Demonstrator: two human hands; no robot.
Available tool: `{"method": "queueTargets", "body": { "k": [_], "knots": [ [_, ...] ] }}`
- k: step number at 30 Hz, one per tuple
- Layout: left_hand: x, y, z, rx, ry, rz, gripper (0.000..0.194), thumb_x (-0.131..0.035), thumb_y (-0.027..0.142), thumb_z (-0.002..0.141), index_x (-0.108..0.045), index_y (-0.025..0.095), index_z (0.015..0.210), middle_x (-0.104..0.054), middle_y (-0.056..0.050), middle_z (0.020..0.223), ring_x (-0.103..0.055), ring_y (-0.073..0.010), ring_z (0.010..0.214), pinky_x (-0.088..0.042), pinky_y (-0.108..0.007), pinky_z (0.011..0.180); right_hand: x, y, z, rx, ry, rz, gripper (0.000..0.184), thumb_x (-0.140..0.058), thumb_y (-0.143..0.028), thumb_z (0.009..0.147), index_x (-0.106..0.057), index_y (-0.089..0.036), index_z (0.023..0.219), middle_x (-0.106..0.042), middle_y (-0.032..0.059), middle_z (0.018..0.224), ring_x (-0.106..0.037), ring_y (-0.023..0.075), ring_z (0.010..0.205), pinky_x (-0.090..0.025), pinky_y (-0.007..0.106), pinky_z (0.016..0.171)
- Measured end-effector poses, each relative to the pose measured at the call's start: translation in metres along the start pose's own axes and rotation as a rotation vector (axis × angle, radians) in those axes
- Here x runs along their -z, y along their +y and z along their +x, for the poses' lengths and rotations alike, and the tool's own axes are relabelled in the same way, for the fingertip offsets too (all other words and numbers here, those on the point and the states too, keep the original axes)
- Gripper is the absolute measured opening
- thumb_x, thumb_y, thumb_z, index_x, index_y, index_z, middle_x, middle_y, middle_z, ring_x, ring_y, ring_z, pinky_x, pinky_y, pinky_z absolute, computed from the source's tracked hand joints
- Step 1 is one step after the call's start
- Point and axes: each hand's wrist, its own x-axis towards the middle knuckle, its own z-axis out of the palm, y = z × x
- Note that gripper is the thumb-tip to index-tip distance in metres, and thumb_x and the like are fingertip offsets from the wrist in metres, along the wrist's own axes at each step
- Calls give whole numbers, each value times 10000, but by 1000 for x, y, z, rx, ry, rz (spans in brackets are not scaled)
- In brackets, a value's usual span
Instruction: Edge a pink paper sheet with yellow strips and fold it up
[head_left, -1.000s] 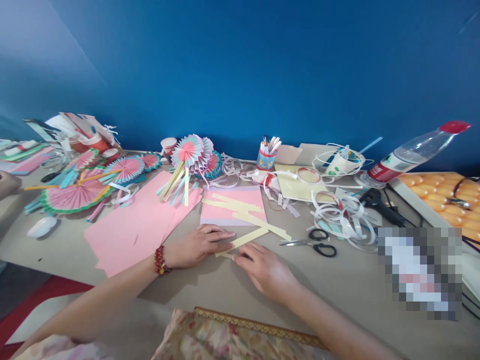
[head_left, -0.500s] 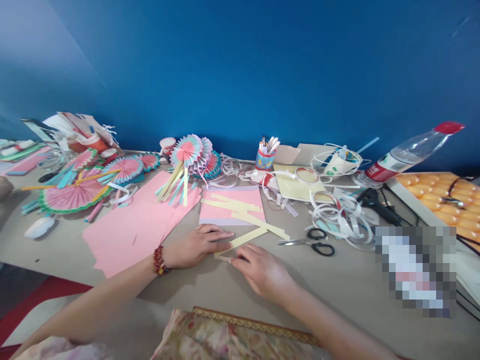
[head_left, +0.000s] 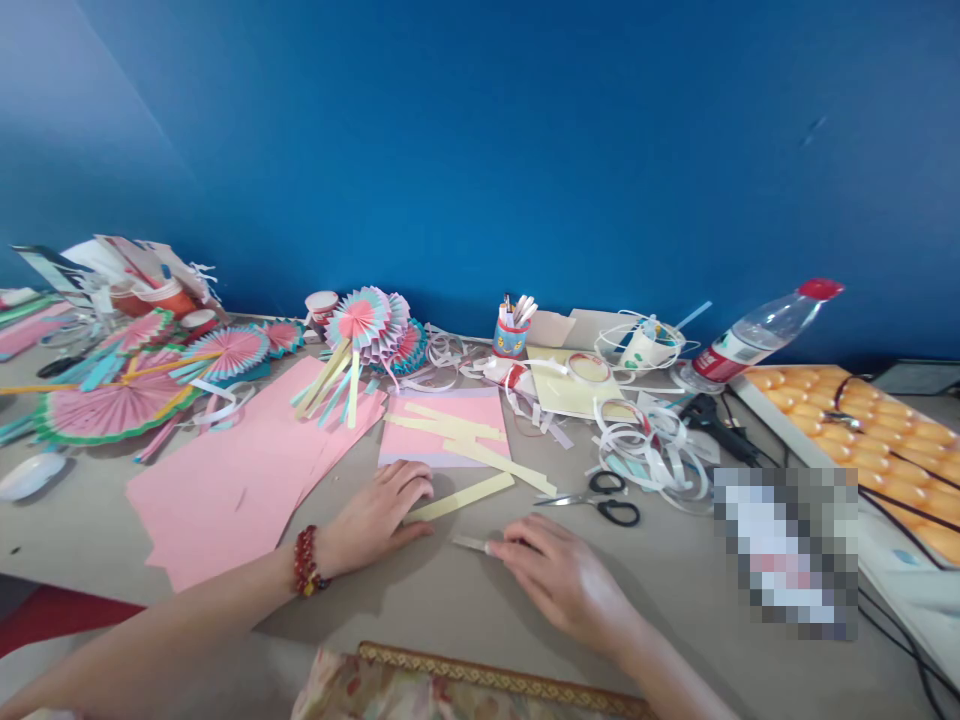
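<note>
My right hand (head_left: 562,575) pinches a short pale strip (head_left: 470,543) between thumb and finger, just over the table; whether it is tape or paper I cannot tell. My left hand (head_left: 379,515) lies on the table with its thumb apart from its bent fingers, holding nothing I can see. By its thumb and fingers is the near end of a yellow paper strip (head_left: 465,497). More yellow strips (head_left: 499,465) lie crossed over a pink sheet with lilac edges (head_left: 450,455). Black-handled scissors (head_left: 600,500) rest beyond my right hand.
Large pink sheets (head_left: 225,480) spread at left, with pleated paper fans (head_left: 367,320) behind. At right lie curled white strips (head_left: 660,460), a glue gun (head_left: 716,425) and a tilted bottle (head_left: 750,340). A pen cup (head_left: 511,335) stands against the blue wall, and a computer mouse (head_left: 31,477) sits far left.
My right hand has drawn back toward me with the short pale strip, away from the yellow strip. My left hand has lifted off the yellow strip's end. The view has turned slightly right.
</note>
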Motion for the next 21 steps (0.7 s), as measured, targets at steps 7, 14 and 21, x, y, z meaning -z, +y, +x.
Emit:
{"method": "queueTargets", "body": {
  "k": [7,14,21],
  "knots": [
    [-2,5,11,41,46,-20,53,-528,236,978,-528,196,943,-565,-65,1078,-538,-219,1015,-472,-366,898,12,27,-16,-135,251,-11,314,-439,-160,980,-662,-242,1185,-648,89,1010,-633,193,909,-526,306,783],
    [-1,5,19,-89,-47,329,138,-437,160,1008,-573,180,1020,-601,-81,1020,-553,-242,968,-460,-398,884,8,32,-16,-167,348,7,290,-464,-182,982,-672,-244,1174,-659,89,1019,-648,197,924,-538,312,798],
    [1,2,30,-94,-30,314,206,-386,158,1012,-577,178,939,-615,-70,916,-574,-219,867,-468,-359,809,6,35,-20,-250,449,20,275,-462,-213,984,-675,-237,1157,-668,95,1015,-660,211,931,-544,321,807]
  ]
}}
